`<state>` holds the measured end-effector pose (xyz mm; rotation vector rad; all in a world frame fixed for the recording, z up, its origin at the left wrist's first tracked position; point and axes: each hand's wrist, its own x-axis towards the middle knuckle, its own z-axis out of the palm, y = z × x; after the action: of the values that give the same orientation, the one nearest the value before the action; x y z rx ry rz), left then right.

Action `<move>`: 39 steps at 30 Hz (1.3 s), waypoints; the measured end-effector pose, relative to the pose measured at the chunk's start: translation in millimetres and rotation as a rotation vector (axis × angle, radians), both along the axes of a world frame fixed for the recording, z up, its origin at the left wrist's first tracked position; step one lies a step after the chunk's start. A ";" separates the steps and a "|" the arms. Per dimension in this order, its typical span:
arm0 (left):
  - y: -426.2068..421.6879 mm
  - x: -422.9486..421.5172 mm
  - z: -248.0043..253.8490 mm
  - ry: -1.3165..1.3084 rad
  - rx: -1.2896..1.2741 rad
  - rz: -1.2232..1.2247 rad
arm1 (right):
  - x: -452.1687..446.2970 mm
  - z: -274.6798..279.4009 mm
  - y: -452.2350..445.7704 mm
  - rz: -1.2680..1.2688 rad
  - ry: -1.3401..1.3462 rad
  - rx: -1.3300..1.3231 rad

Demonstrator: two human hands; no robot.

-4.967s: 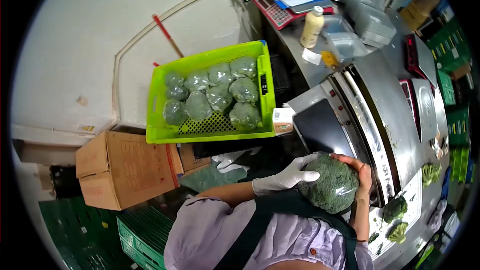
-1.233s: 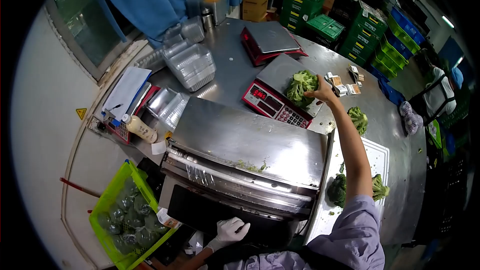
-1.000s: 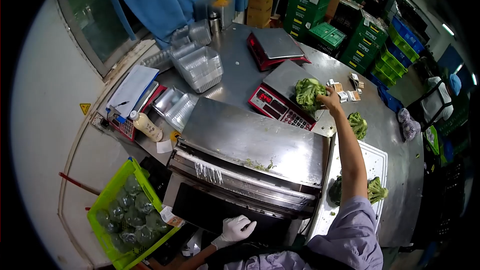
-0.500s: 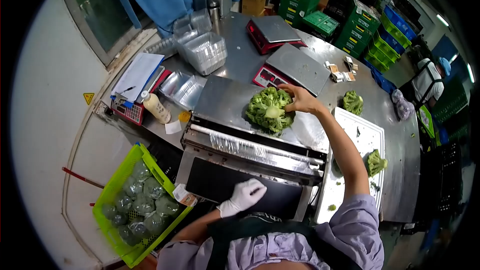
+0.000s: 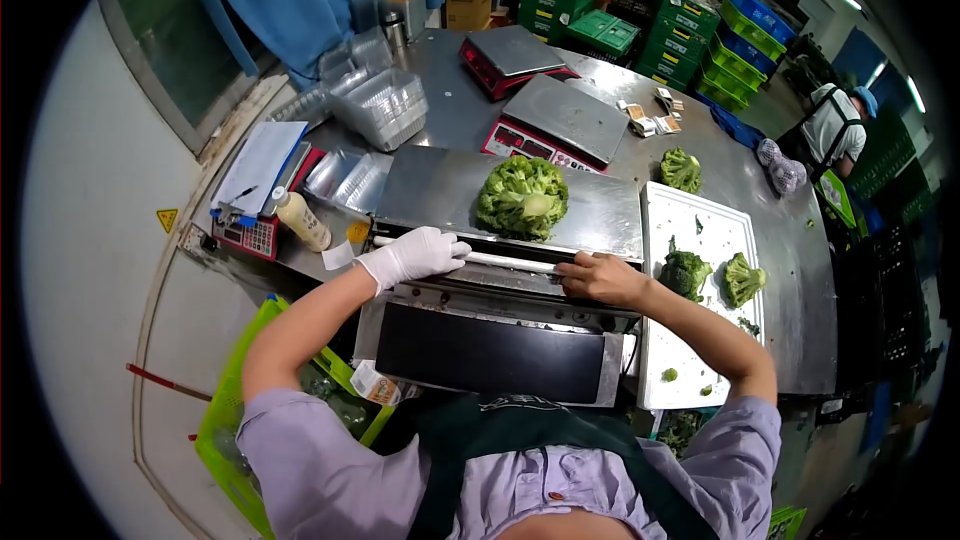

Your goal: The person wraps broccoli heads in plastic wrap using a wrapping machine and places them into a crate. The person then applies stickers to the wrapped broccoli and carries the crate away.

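Note:
My left hand [image 5: 415, 255], in a white glove, is closed at the left part of the white film roll [image 5: 510, 262] on the wrapping machine. At the roll's right part is my bare right hand [image 5: 603, 278], its fingers pinched on the edge of the plastic film. Behind the roll, a broccoli head [image 5: 522, 198] lies stem toward me on the machine's metal top [image 5: 420, 180], touched by neither hand. The black plate [image 5: 490, 355] of the machine is in front of both hands.
On the right, a white cutting board [image 5: 700, 340] holds broccoli pieces [image 5: 744, 280]. Scales [image 5: 570, 120], plastic trays [image 5: 385, 105] and a bottle [image 5: 302, 220] stand around the machine. A green crate [image 5: 225, 430] with wrapped heads is low left. Another person [image 5: 835, 130] stands far right.
My right hand has let go of the broccoli head and come back to the film roll. My left hand has moved from the black plate up to the roll's left side.

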<state>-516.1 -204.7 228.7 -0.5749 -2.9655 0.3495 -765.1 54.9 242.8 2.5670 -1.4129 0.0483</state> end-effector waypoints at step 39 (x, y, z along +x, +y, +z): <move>51.3 -35.4 57.1 -0.115 1.571 0.571 | 29.4 55.4 -16.5 -0.760 -1.209 0.384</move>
<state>-551.5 -153.4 285.8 0.4450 -2.3304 -1.7840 -735.7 38.5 298.2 1.9731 -2.9049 1.5049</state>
